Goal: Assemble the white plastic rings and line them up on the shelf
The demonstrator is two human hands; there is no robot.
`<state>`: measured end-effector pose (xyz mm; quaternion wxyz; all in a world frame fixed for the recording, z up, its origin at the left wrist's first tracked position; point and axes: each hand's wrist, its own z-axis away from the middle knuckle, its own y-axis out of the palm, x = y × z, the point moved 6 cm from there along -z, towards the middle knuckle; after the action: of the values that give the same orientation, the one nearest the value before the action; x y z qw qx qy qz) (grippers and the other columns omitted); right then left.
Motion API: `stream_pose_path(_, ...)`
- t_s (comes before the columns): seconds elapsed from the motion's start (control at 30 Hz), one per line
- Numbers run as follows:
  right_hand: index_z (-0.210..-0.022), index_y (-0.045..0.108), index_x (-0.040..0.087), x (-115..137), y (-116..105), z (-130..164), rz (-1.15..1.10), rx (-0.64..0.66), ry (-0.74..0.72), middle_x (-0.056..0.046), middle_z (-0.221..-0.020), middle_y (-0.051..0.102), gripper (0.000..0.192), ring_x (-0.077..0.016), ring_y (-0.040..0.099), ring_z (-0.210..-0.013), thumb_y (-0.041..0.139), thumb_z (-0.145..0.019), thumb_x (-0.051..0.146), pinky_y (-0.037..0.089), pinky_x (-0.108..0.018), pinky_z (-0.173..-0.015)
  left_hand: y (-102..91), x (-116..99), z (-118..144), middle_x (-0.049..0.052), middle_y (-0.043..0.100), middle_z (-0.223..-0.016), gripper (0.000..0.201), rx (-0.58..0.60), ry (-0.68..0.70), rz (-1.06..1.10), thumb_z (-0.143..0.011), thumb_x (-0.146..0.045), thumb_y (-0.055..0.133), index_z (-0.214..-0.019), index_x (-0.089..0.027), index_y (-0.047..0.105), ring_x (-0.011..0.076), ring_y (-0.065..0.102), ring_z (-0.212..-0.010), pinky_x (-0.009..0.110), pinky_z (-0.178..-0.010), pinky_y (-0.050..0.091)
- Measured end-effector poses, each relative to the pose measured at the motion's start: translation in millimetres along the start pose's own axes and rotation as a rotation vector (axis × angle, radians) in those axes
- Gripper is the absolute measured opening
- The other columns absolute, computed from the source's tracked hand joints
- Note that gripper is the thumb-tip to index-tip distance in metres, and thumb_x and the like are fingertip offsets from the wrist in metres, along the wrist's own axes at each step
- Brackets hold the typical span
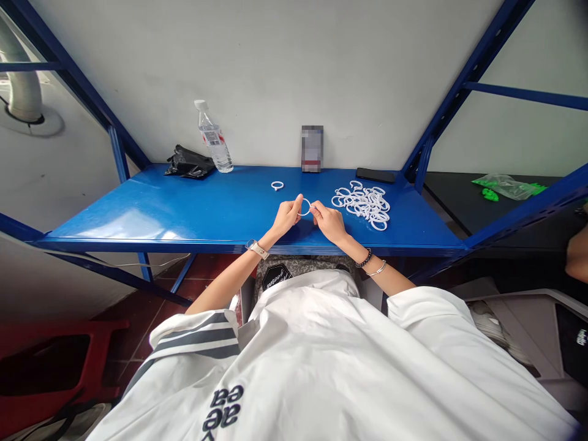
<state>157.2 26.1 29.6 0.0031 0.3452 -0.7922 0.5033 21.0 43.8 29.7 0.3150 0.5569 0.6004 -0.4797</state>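
Glossy blue painted-metal shelf (pixel 184 211) with sheen at its left edge; smooth white plastic rings (pixel 365 202); clear plastic bottle (pixel 214 139), crinkled shiny black plastic bag (pixel 188 163) at back-left corner.

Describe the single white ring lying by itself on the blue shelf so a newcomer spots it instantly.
Start at the blue shelf, then find the water bottle at the back wall. The lone white ring lies right of and nearer than the bottle, left of the ring pile; unlike the ring in the hands, nothing touches it.
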Motion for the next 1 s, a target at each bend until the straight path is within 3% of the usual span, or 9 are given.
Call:
stream_pose_path(0.67, -0.083, 0.059, 0.022, 1.5, -3.4, 0.5, 0.025, -0.015, 0.017, -0.001, -0.062, 0.067, 0.049, -0.0157, 0.057, -0.056, 0.024, -0.107, 0.045, 0.028, -0.025, -0.054, 1.1, -3.3, 1.6, 0.000, 0.044, -0.041, 0.065, 0.038, 0.019, -0.001, -0.100, -0.060, 0.032, -0.051, -0.018, 0.042, 0.0067, 0.040, -0.038, 0.020, -0.044, 0.033)
stream_pose_path(1.0, -0.083, 0.063, 0.022, -0.3, -2.9, 0.3, 0.011, -0.022, -0.012, -0.003, -0.060, 0.065, 0.059, -0.0168, 0.057, -0.056, 0.018, -0.106, 0.052, 0.030, -0.025, -0.055, -1.7, -3.2, 1.0, 0.001, 0.044, -0.039, 0.070, -0.006, 0.063, -0.093, -0.099, -0.062, 0.030, -0.046, -0.018, 0.042, 0.0080, 0.041, -0.039, 0.023, -0.048, 0.034)
